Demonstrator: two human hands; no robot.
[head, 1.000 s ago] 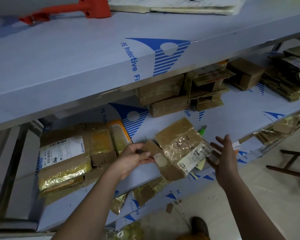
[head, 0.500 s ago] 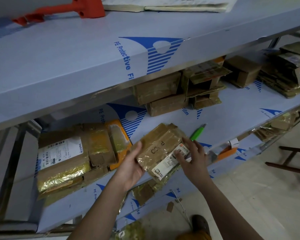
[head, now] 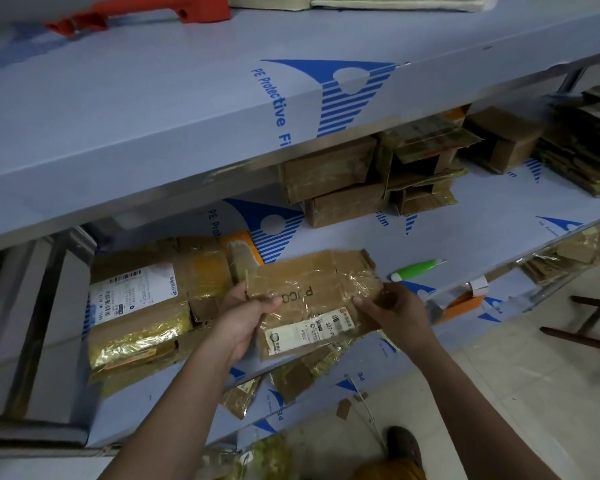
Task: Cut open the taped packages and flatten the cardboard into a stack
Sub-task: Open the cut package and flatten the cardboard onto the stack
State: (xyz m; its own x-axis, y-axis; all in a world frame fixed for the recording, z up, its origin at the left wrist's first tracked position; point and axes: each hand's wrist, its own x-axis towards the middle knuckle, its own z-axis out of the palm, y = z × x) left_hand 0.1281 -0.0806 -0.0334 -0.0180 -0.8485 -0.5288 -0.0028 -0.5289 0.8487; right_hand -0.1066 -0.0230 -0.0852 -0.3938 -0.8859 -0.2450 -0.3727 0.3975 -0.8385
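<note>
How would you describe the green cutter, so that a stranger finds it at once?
Look at the middle shelf, covered in blue protective film. Just right of the flattened cardboard that both hands hold lies the green cutter, alone on bare film. It is the only bright green thing among brown boxes.

middle shelf (head: 482, 216) | taped packages (head: 136, 317) left | cardboard boxes (head: 343, 188) rear | green pen (head: 417, 268) front

Orange tool (head: 146, 13) (top shelf), wooden stool (head: 589, 320) lower right
</note>
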